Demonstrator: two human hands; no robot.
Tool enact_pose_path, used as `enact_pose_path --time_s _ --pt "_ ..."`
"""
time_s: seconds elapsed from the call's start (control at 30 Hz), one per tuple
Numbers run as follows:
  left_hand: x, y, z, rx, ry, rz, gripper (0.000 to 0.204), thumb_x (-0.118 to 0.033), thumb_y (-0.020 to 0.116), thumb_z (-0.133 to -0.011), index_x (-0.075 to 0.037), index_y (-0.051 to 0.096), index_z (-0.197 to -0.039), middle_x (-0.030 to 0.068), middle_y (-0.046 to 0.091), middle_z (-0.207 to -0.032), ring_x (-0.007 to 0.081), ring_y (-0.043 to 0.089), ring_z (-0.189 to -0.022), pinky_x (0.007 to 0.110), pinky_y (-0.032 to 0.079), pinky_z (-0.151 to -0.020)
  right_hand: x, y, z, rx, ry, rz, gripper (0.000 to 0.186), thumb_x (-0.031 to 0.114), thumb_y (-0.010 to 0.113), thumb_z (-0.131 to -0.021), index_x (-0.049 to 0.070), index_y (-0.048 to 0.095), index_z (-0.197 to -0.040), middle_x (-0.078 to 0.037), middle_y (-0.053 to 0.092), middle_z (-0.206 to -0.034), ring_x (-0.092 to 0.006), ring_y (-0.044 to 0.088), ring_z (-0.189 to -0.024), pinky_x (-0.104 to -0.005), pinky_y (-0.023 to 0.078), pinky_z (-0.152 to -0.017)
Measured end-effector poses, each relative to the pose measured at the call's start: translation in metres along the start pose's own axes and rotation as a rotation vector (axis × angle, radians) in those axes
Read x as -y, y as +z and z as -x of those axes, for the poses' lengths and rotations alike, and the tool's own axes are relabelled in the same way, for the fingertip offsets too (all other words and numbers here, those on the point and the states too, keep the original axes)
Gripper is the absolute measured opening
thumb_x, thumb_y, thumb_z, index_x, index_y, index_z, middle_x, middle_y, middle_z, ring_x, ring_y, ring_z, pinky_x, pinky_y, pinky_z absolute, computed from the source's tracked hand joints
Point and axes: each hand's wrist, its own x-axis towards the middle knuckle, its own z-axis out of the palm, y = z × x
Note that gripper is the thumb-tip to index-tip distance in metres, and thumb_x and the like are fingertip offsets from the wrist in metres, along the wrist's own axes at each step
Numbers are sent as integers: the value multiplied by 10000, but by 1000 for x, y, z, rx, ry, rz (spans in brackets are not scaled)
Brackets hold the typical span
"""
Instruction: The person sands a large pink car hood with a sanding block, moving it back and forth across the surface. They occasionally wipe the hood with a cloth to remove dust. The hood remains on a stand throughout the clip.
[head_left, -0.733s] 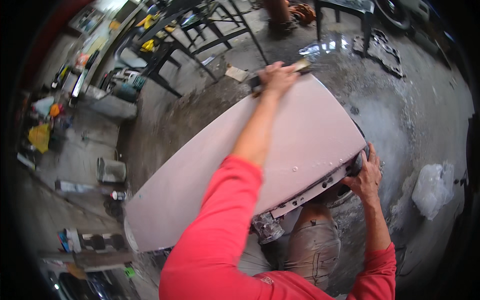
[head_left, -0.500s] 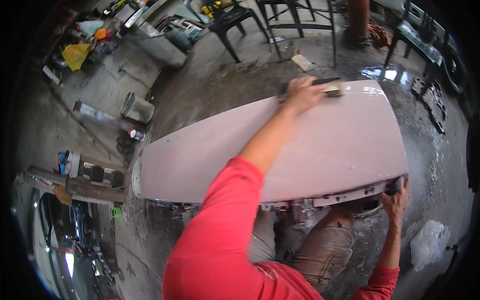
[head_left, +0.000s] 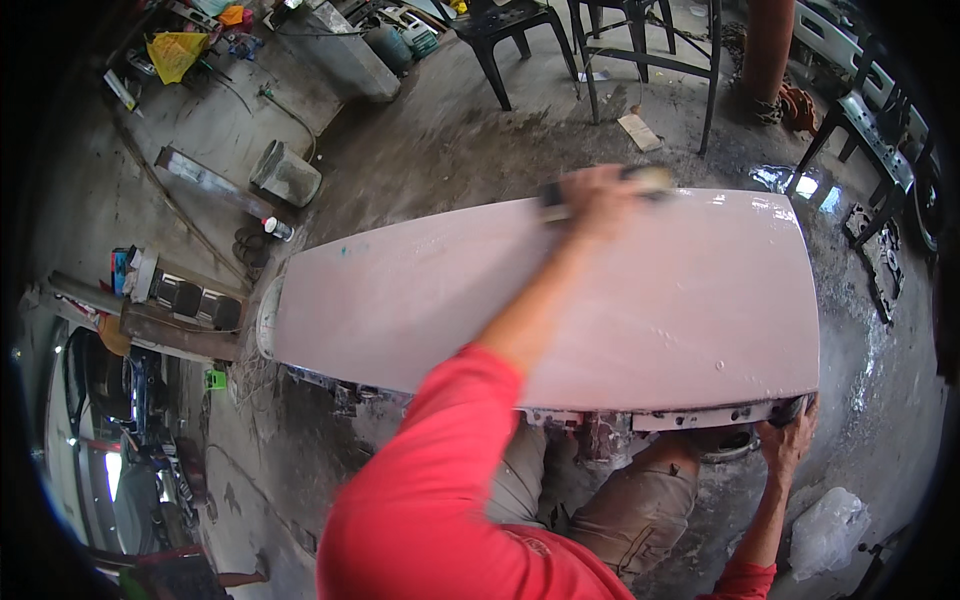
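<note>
A large pale pink car body panel (head_left: 450, 300), wet in places, lies flat in front of me and stretches from left to right. Near its far edge my left hand (head_left: 598, 205) is closed over a long sanding block (head_left: 652, 181), pressing it against the surface; both are smeared by motion. My right hand (head_left: 790, 438) grips the panel's near right corner, fingers bent around its underside edge. Something dark shows beside those fingers, too unclear to name. Water drops glisten on the right part of the panel.
Black plastic chairs (head_left: 505, 38) stand beyond the panel. On the left are a grey bucket (head_left: 286, 174), a spray can (head_left: 279, 229) and a long beam (head_left: 208, 180). A clear plastic bag (head_left: 830, 532) lies at right, below a dark metal part (head_left: 877, 262) on the wet floor.
My left hand and the block have shifted slightly left along the far edge. The whole view has tilted a little; my right hand stays at the corner.
</note>
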Motion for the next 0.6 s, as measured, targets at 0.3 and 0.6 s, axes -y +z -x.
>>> enact_pose_path --time_s 0.3,0.6 --pt "-99 18 19 133 262 227 320 -402 735 -1013 -363 825 -1318 140 664 -1492 369 591 -1411 603 422 -1193 1 -1 -1 14 35 17 1080 454 921 -713 39 524 -1627 -275 462 -1702 -532 488 -1511 -595 447 -1229" --pt "258 -300 258 287 -1018 -512 530 -556 773 -976 -445 730 -1492 115 669 -1499 386 613 -1388 643 471 -1148 7 -3 1 62 115 46 1049 326 940 -676 74 546 -1615 -209 417 -1759 -504 488 -1524 -569 464 -1236"
